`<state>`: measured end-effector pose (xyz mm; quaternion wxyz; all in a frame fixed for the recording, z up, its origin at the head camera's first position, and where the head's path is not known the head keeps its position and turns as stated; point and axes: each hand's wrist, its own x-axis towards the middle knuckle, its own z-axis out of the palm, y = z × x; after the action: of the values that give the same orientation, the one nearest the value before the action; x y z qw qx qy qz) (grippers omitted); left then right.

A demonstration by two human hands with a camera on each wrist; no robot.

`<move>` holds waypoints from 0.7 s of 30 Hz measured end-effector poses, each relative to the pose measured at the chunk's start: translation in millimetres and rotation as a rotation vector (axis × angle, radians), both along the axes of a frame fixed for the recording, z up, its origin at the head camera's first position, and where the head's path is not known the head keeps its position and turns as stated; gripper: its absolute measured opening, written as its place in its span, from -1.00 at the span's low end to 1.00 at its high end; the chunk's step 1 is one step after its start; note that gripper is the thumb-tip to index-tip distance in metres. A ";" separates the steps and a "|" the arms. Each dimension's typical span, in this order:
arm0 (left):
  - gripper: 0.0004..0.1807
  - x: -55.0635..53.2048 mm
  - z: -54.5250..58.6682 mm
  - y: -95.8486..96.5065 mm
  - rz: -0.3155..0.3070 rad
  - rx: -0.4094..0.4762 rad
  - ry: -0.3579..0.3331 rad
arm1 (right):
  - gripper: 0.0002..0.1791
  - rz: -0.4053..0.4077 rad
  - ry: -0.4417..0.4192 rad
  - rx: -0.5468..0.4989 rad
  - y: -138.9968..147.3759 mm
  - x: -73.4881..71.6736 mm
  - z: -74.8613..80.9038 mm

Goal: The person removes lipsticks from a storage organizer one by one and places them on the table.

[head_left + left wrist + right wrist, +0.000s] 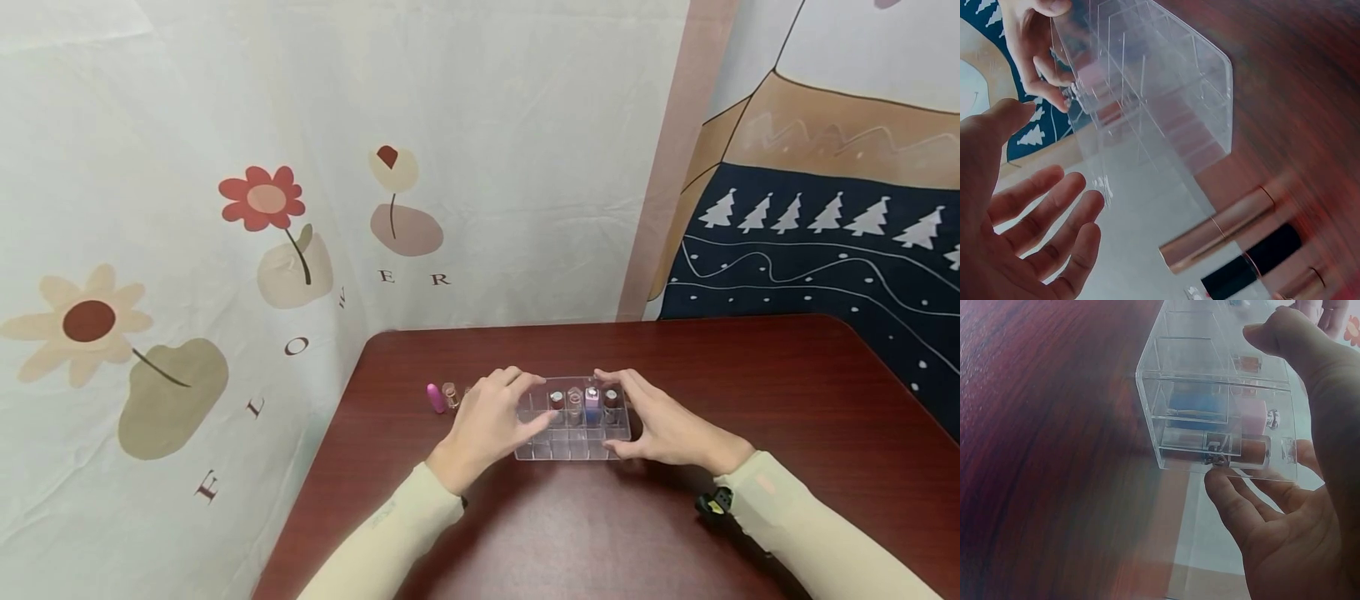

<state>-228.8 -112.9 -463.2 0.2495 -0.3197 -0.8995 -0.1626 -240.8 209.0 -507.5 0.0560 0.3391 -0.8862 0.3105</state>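
Note:
A clear compartmented organizer (567, 451) sits on the table with several lipstick tubes standing in its slots, among them a blue one with a pink cap (1251, 415). My right hand (663, 427) grips the organizer's right end, thumb at the front and fingers at the back; in the right wrist view the fingers (1229, 494) touch its clear side. At the other end hovers my left hand (489, 418), fingers spread. The left wrist view shows that hand (1035, 231) apart from the organizer and holding nothing.
Left of the organizer stand a magenta rounded tube (436, 398) and a rose-gold tube (451, 395), partly beside my left hand. The left wrist view also shows a black tube (1252, 261). Printed cloth (525, 208) hangs behind the dark red table (570, 533).

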 end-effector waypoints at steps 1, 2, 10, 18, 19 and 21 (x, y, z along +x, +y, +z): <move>-0.49 -0.2 0.0 2.2 -0.001 -0.008 0.002 | 0.14 0.001 0.002 0.001 0.0 -0.2 -0.2; -0.49 -0.2 -0.1 4.3 -0.001 -0.017 0.000 | 0.14 0.003 0.003 0.000 -0.2 -0.3 -0.3; -0.51 -3.3 -2.2 18.1 0.074 -0.182 0.018 | 0.16 -0.005 -0.013 0.009 0.2 0.1 1.1; -0.57 -7.2 -15.2 28.6 0.159 -0.276 0.145 | 0.13 0.007 -0.006 -0.002 -0.6 0.2 1.3; -0.57 -7.7 -16.6 29.5 0.161 -0.281 0.160 | 0.13 0.008 -0.007 -0.003 -0.6 0.2 1.1; -0.59 -8.7 -18.8 31.1 0.160 -0.284 0.180 | 0.13 0.008 -0.007 -0.004 -0.5 0.2 0.7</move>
<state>-237.5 -81.8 -482.1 0.2936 -0.2924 -0.9100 0.0154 -240.7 208.5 -506.9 0.0523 0.3416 -0.8844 0.3136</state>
